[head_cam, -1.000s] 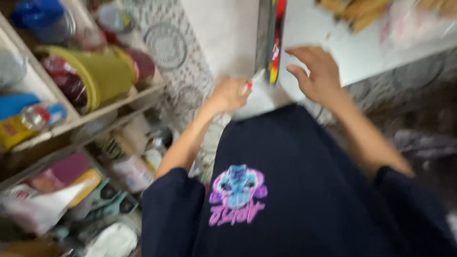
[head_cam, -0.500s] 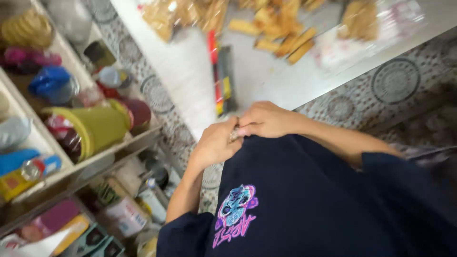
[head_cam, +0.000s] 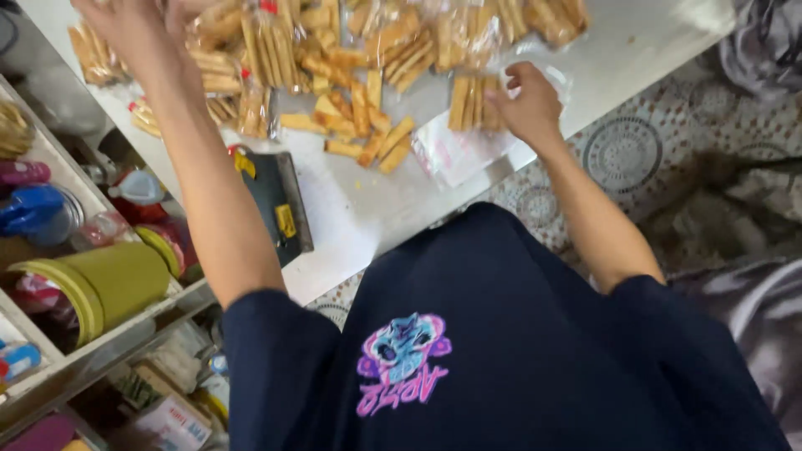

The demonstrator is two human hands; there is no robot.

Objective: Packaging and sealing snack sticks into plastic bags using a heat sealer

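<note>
Golden biscuit sticks lie loose on a white table, with several clear bags of packed sticks behind them. My right hand is curled on a small row of sticks at the mouth of a flat clear plastic bag. My left hand reaches to the far left, over the packed bags at the top edge. It is blurred and its fingers are cut off by the frame. A dark flat tool with yellow labels lies near the table's front edge, beside my left forearm.
A shelf unit stands at the left, holding an olive-yellow tub on its side, blue and red containers and boxes below. Patterned tile floor and grey cloth lie to the right.
Both hands were together near my shirt half a second ago. Now both arms are stretched out over the table, left to the packed bags, right onto the sticks. The view has tilted up.
</note>
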